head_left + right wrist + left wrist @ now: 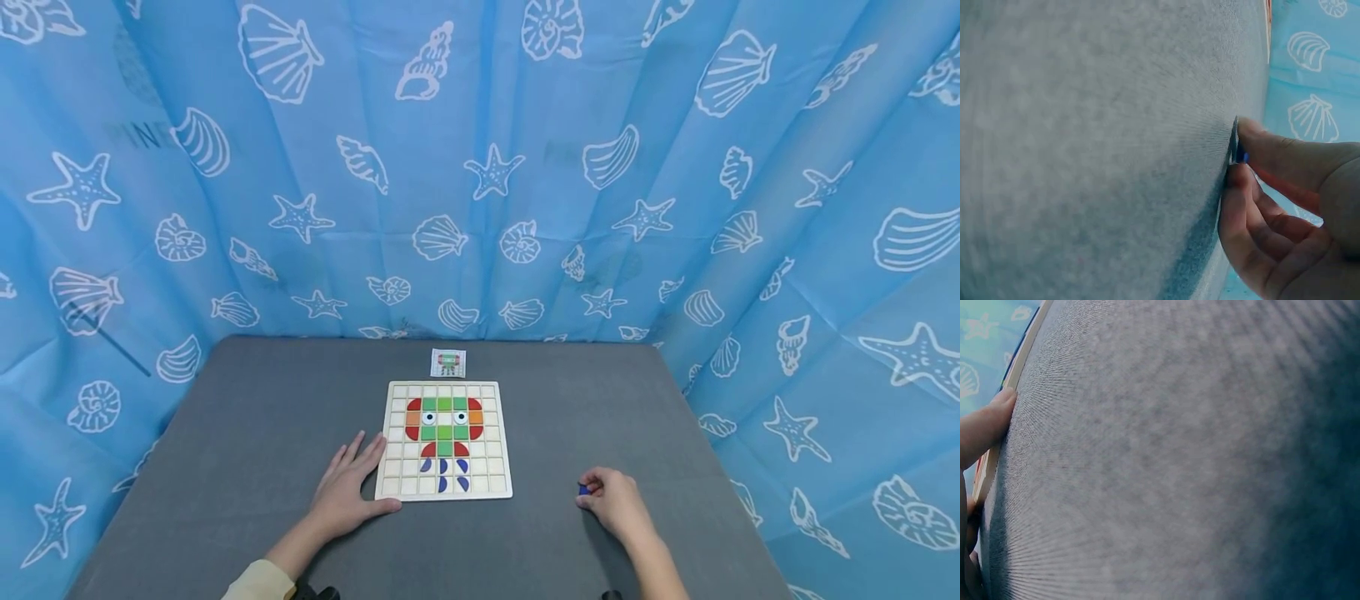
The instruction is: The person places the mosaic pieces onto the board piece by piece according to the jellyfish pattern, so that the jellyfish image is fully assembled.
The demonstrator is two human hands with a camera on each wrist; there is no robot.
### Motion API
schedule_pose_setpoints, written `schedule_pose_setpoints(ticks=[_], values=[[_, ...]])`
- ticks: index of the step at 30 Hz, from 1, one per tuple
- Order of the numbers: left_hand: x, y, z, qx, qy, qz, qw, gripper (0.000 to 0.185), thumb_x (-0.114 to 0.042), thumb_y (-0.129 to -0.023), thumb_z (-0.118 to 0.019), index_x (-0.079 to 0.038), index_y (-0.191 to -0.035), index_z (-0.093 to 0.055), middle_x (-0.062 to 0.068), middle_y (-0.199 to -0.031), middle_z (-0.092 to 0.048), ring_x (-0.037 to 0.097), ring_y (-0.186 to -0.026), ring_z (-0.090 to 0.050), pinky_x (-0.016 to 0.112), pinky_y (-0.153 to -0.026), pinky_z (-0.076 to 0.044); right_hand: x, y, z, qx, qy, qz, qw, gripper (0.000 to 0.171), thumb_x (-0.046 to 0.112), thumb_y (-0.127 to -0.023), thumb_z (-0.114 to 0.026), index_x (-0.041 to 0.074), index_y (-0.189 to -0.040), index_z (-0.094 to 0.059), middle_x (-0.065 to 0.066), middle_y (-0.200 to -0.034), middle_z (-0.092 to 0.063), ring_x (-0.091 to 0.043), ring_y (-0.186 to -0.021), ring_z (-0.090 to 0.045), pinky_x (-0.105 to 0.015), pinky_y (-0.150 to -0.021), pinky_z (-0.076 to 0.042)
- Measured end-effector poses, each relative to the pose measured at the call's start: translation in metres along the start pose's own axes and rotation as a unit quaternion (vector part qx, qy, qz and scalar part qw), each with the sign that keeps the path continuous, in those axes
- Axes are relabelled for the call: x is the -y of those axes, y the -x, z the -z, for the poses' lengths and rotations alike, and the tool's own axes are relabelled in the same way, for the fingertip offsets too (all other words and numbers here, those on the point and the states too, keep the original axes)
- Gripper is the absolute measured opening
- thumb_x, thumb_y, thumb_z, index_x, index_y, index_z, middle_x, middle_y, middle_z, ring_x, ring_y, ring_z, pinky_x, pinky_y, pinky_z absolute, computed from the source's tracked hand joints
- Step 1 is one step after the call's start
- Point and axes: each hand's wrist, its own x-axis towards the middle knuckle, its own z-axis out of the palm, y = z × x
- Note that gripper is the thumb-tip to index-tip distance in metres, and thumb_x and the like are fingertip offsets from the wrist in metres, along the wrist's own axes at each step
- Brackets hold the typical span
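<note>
The fingers [1254, 134] of the right hand [617, 502] are curled and narrow, pinching a small dark blue puzzle piece [583, 490] between thumb and forefinger. The piece sits at the very fingertips, low against the grey felt-covered bench [247, 433]; in the right wrist view only a sliver of blue [1241, 154] shows between the pads, right at the bench surface. This hand is well apart from the board, off to its right and level with its near edge.

The left hand [347, 492] lies flat on the bench with its fingers [367, 454] straight and slightly spread, holding nothing. Its fingertips touch the left edge of the square pale wooden grid board [446, 493]; the left wrist view shows one fingertip [997, 409] pressed against that wooden rim [1019, 365].

On the board, coloured tiles form a figure: green squares [444, 418] in the middle with two white eyes, red and orange pieces at the sides, and dark blue curved pieces [452, 475] in the lower rows.

Just beyond the board's far edge lies a small square picture card [448, 362] showing the same figure. A blue curtain printed with white shells and starfish [480, 167] surrounds the bench.
</note>
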Motion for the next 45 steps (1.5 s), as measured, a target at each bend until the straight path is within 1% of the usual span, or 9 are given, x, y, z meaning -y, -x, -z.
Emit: schedule_pose_setpoints(ticks=[4, 8, 13, 16, 21, 26, 34, 41, 45], values=[[0.000, 0.001, 0.000, -0.009, 0.004, -0.006, 0.9999, 0.115, -0.079, -0.071, -0.070, -0.014, -0.159, -0.033, 0.003, -0.164, -0.034, 0.035, -0.156, -0.016, 0.058, -0.122, -0.014, 0.005, 0.003, -0.001, -0.016, -0.005, 0.022, 1.000, 0.021, 0.009, -0.082, -0.082, 0.004, -0.101, -0.073, 0.000, -0.088, -0.069, -0.012, -0.076, -0.064, -0.037, -0.068, -0.055], [-0.001, 0.001, -0.001, -0.008, 0.003, -0.005, 1.0000, 0.114, -0.079, -0.071, -0.069, -0.014, -0.158, -0.034, 0.002, -0.164, -0.033, 0.035, -0.156, -0.016, 0.058, -0.122, -0.014, 0.017, 0.006, -0.006, -0.048, -0.015, 0.047, 0.998, 0.022, 0.010, -0.082, -0.082, 0.003, -0.102, -0.074, 0.002, -0.085, -0.069, -0.009, -0.073, -0.061, -0.032, -0.065, -0.053], [-0.001, 0.000, -0.001, 0.005, -0.003, 0.004, 1.0000, 0.115, -0.081, -0.072, -0.068, -0.015, -0.159, -0.032, 0.002, -0.165, -0.032, 0.034, -0.156, -0.014, 0.058, -0.123, -0.013, 0.038, 0.005, -0.016, -0.099, -0.021, 0.091, 0.991, 0.021, 0.011, -0.080, -0.085, 0.004, -0.097, -0.076, 0.001, -0.082, -0.070, -0.007, -0.069, -0.060, -0.029, -0.062, -0.052], [-0.001, 0.000, 0.000, 0.006, 0.000, 0.004, 1.0000, 0.115, -0.080, -0.072, -0.068, -0.015, -0.159, -0.032, 0.002, -0.165, -0.031, 0.035, -0.156, -0.014, 0.058, -0.123, -0.013, 0.051, 0.004, -0.022, -0.114, -0.022, 0.120, 0.986, 0.021, 0.013, -0.078, -0.086, 0.005, -0.095, -0.077, 0.000, -0.081, -0.071, -0.006, -0.068, -0.061, -0.027, -0.061, -0.052], [-0.001, 0.000, 0.000, 0.000, 0.001, -0.002, 1.0000, 0.114, -0.080, -0.072, -0.068, -0.015, -0.159, -0.032, 0.002, -0.165, -0.032, 0.034, -0.156, -0.015, 0.058, -0.123, -0.014, 0.069, 0.003, -0.031, -0.114, -0.031, 0.145, 0.982, 0.021, 0.012, -0.078, -0.087, 0.005, -0.094, -0.077, 0.001, -0.080, -0.070, -0.005, -0.067, -0.060, -0.024, -0.059, -0.051], [0.000, 0.000, -0.001, 0.005, -0.003, 0.001, 1.0000, 0.115, -0.081, -0.072, -0.067, -0.016, -0.159, -0.032, 0.001, -0.165, -0.031, 0.034, -0.156, -0.014, 0.058, -0.123, -0.013, 0.084, 0.003, -0.039, -0.110, -0.047, 0.155, 0.981, 0.021, 0.010, -0.078, -0.086, 0.004, -0.095, -0.076, -0.002, -0.080, -0.070, -0.006, -0.068, -0.058, -0.024, -0.060, -0.050], [0.000, 0.000, -0.002, 0.006, -0.002, 0.006, 1.0000, 0.116, -0.082, -0.072, -0.067, -0.016, -0.160, -0.031, 0.002, -0.165, -0.031, 0.035, -0.156, -0.014, 0.058, -0.123, -0.013, 0.106, 0.004, -0.050, -0.089, -0.049, 0.172, 0.980, 0.022, 0.012, -0.080, -0.086, 0.004, -0.097, -0.076, 0.001, -0.081, -0.068, -0.005, -0.068, -0.056, -0.020, -0.057, -0.047], [0.002, 0.000, -0.002, -0.019, 0.001, -0.006, 0.9998, 0.114, -0.079, -0.071, -0.070, -0.016, -0.159, -0.033, 0.003, -0.164, -0.034, 0.035, -0.156, -0.017, 0.057, -0.122, -0.015, 0.131, 0.003, -0.063, -0.082, -0.058, 0.179, 0.979, 0.021, 0.014, -0.080, -0.086, 0.006, -0.096, -0.076, 0.001, -0.082, -0.069, -0.006, -0.069, -0.056, -0.020, -0.057, -0.046], [0.001, 0.000, -0.002, -0.008, -0.007, -0.001, 0.9999, 0.115, -0.081, -0.071, -0.067, -0.016, -0.159, -0.032, 0.002, -0.165, -0.032, 0.035, -0.156, -0.016, 0.057, -0.122, -0.015, 0.145, 0.003, -0.073, -0.073, -0.062, 0.183, 0.979, 0.019, 0.014, -0.079, -0.087, 0.006, -0.093, -0.076, 0.003, -0.080, -0.069, -0.005, -0.068, -0.057, -0.020, -0.057, -0.046]])
